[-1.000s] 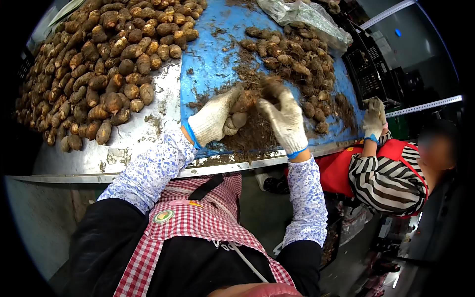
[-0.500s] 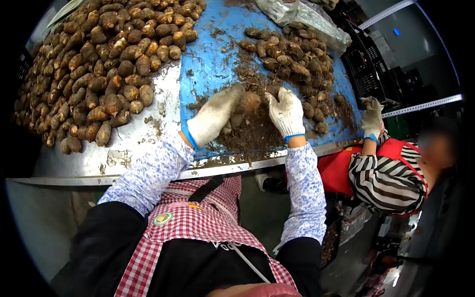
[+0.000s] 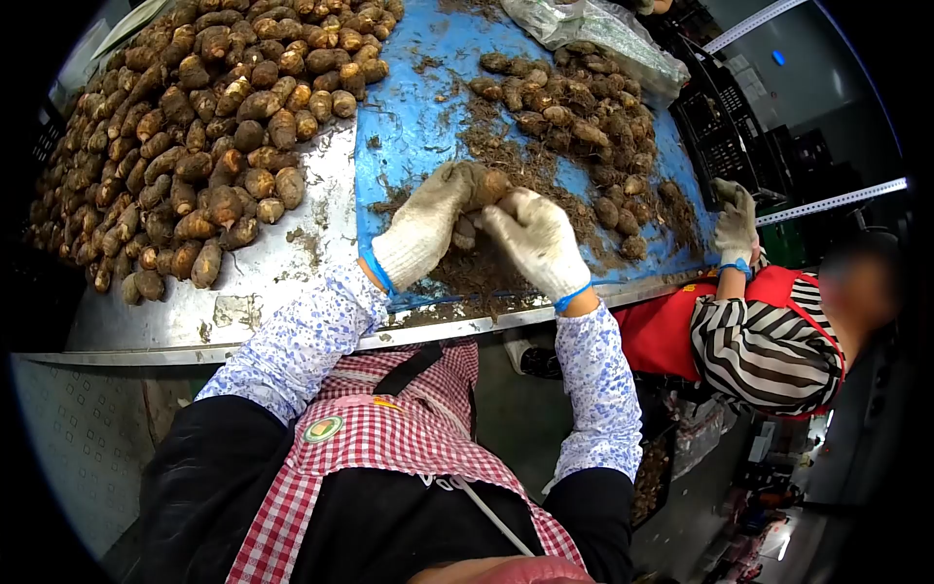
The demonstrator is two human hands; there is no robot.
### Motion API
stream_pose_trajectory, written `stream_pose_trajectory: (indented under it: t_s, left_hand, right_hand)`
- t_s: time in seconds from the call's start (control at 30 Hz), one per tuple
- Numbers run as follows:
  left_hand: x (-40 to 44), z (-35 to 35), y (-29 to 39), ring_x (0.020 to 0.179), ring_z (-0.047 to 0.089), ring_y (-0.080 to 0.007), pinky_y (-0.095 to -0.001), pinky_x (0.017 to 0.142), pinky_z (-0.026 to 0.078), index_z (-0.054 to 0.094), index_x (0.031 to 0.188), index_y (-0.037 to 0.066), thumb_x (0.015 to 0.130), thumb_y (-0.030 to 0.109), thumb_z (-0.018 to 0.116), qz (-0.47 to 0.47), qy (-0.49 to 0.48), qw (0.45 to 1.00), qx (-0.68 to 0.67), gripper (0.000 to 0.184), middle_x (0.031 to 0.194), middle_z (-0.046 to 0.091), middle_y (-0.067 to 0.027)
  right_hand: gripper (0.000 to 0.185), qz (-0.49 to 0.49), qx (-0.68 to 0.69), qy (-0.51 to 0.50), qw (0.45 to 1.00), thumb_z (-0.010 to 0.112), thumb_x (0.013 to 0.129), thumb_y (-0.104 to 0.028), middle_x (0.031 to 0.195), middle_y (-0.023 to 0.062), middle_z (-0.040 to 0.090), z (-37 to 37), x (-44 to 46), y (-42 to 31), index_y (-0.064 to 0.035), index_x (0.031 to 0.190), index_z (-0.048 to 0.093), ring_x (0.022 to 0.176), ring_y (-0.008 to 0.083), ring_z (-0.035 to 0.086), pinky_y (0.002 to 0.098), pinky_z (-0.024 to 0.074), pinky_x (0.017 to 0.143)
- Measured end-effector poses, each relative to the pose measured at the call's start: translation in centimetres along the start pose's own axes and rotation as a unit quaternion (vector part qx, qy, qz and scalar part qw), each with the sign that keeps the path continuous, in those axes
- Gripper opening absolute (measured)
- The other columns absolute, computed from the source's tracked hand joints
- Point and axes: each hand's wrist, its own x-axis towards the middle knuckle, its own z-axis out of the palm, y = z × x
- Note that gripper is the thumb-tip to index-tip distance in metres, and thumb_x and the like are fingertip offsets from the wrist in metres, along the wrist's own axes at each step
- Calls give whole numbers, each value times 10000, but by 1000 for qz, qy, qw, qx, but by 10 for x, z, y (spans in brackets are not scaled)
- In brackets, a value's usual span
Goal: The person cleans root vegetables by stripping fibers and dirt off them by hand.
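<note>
My left hand point(image 3: 428, 222), in a soiled white glove, is closed round a brown taro point(image 3: 489, 187) above the blue sheet point(image 3: 413, 117). My right hand point(image 3: 537, 238), gloved too, is at the taro's right side with its fingers bent together against it; whether they pinch anything is hidden. Loose root fibres and dirt point(image 3: 486, 277) lie under both hands. Beyond them to the right is a heap of hairy taros point(image 3: 584, 122). A large pile of cleaner taros point(image 3: 209, 127) covers the left of the table.
The metal table edge point(image 3: 428, 336) runs in front of me. A clear plastic bag point(image 3: 603, 34) lies at the far side. Black crates point(image 3: 715, 127) stand at the right. A co-worker point(image 3: 769, 336) in a red apron is at my right, one gloved hand near the table corner.
My right hand, apart from the taro half a second ago, has moved left and closed against it. My left hand still holds the taro. The co-worker's hand has shifted slightly.
</note>
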Motion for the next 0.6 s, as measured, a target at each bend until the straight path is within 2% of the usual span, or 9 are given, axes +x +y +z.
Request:
stream_pose_trajectory:
  t_s: [0.03, 0.1, 0.17, 0.3, 0.33, 0.37, 0.47, 0.5, 0.6]
  left_hand:
    - [-3, -4, 4, 626, 515, -84, -225, 477, 368, 528, 1284, 73, 1018, 477, 435, -10, -35, 999, -29, 493, 910, 617, -14]
    - [-9, -5, 9, 622, 514, -90, -235, 482, 358, 529, 1287, 70, 1014, 485, 438, -37, -61, 995, -70, 505, 918, 615, -20]
    - [-10, -2, 13, 610, 502, -96, -243, 488, 347, 523, 1295, 63, 1012, 490, 438, -59, -47, 993, -95, 519, 918, 611, -28]
    - [-4, -2, 3, 700, 546, -108, -242, 570, 456, 512, 1298, 53, 1023, 420, 456, 1, -60, 995, -82, 463, 954, 601, -48]
    - [-4, -2, 3, 722, 555, -110, -244, 595, 473, 511, 1298, 51, 1023, 397, 465, 17, -57, 996, -70, 444, 965, 601, -46]
    - [-4, -1, 3, 745, 564, -113, -247, 620, 490, 510, 1297, 50, 1024, 373, 474, 34, -54, 996, -57, 425, 976, 600, -44]
    - [-8, 3, 4, 797, 597, -125, -256, 678, 526, 513, 1281, 43, 1027, 307, 482, 64, -18, 997, 25, 368, 989, 614, -48]
    - [-9, 3, 3, 812, 609, -130, -259, 695, 536, 516, 1273, 40, 1028, 285, 481, 70, -3, 996, 60, 348, 990, 621, -51]
    - [-7, -2, 2, 856, 632, -138, -263, 677, 555, 523, 1234, 27, 1029, 258, 461, 73, 62, 973, 210, 315, 977, 640, -66]
  right_hand:
    - [180, -80, -132, 28, 988, 685, 839, -200, 825, 132, 655, 3, 0, 7, -27, 798, 655, 794, 302, 646, 410, 516, 748]
    - [168, -46, -349, 13, 936, 685, 811, -205, 826, 125, 655, -3, 5, 17, -49, 761, 645, 803, 288, 644, 423, 504, 753]
    - [152, -38, -369, 95, 924, 679, 814, -184, 818, 134, 663, -7, 0, 43, -45, 869, 651, 750, 308, 649, 426, 508, 735]
    - [176, 78, -1, 91, 993, 662, 891, -104, 950, 191, 675, -18, -5, 30, -9, 1038, 645, 842, 332, 666, 348, 531, 753]
    - [208, 108, 279, 103, 949, 672, 884, -88, 991, 179, 673, -12, -7, 33, 2, 1068, 637, 861, 308, 669, 343, 535, 774]
    - [244, 127, 538, 106, 827, 682, 877, -73, 1032, 168, 672, -7, -10, 34, 13, 1099, 629, 881, 285, 672, 337, 539, 795]
    - [316, 59, 379, 84, 920, 697, 855, -36, 1114, 139, 648, -4, -9, -4, 26, 1152, 610, 953, 247, 656, 325, 542, 822]
    - [294, -12, 178, 126, 976, 708, 839, -29, 1119, 130, 637, 7, -8, 9, 6, 1122, 634, 983, 242, 643, 319, 540, 819]
    - [252, -38, 52, 158, 985, 720, 814, -29, 1077, 128, 631, 11, -12, -10, -28, 1061, 671, 961, 246, 642, 344, 535, 821]
